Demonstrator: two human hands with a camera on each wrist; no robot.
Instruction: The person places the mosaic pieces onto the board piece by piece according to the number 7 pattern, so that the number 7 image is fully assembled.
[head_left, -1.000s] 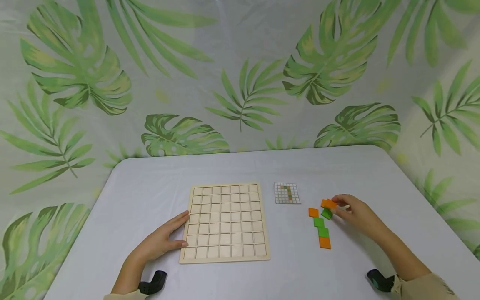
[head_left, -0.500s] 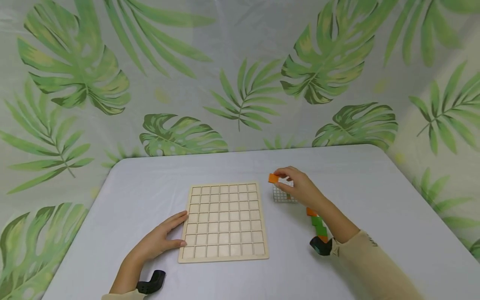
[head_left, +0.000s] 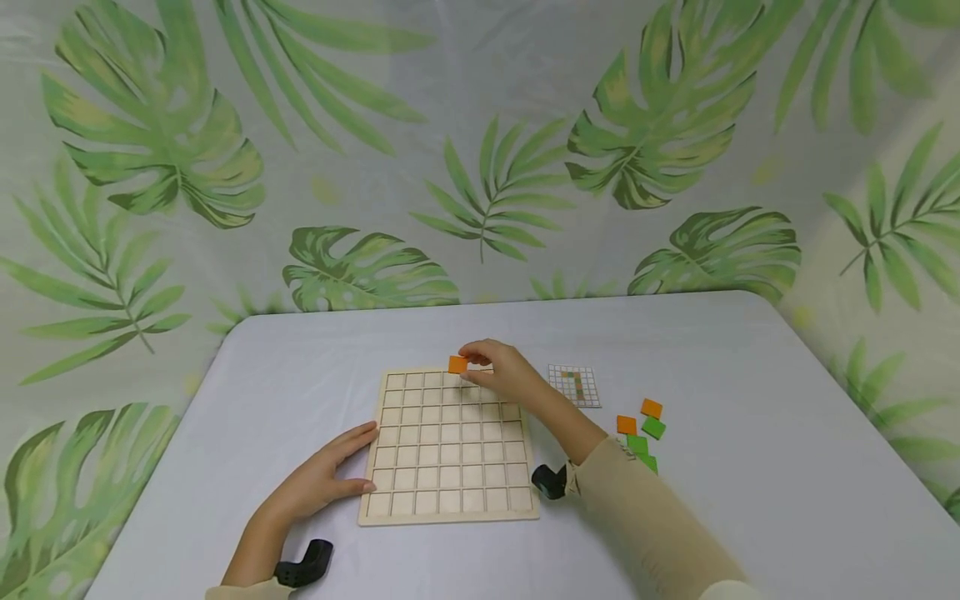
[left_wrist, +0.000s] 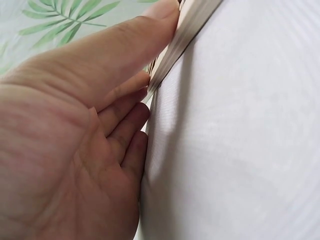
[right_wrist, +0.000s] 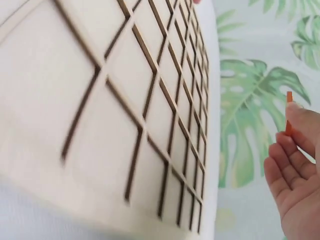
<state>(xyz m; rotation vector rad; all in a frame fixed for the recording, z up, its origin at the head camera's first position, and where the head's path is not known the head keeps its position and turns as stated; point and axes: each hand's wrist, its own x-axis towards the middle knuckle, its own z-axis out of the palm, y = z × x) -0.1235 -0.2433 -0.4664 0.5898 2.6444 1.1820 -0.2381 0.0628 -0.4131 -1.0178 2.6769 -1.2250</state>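
A square wooden grid board (head_left: 450, 523) lies on the white table. My left hand (head_left: 318, 483) rests at its left edge, thumb and fingertips touching the rim; the left wrist view shows the thumb (left_wrist: 120, 47) against the board's side. Above the board's far edge, my right hand (head_left: 502, 371) pinches an orange square tile (head_left: 457, 364) between thumb and fingers. From the right wrist, that orange tile (right_wrist: 289, 112) appears edge-on, apart from the board (right_wrist: 120, 135). Its grid cells hold no tiles.
Right of the board lies a small pattern card (head_left: 574, 386) printed with a coloured grid figure. Farther right are loose tiles, among them an orange tile (head_left: 652, 408) and a green tile (head_left: 654, 427). My right sleeve (head_left: 645, 517) covers part of that group.
My right hand has lifted an orange tile from the loose group and carried it left, past the card, to above the board's far edge. My left hand has stayed in place.
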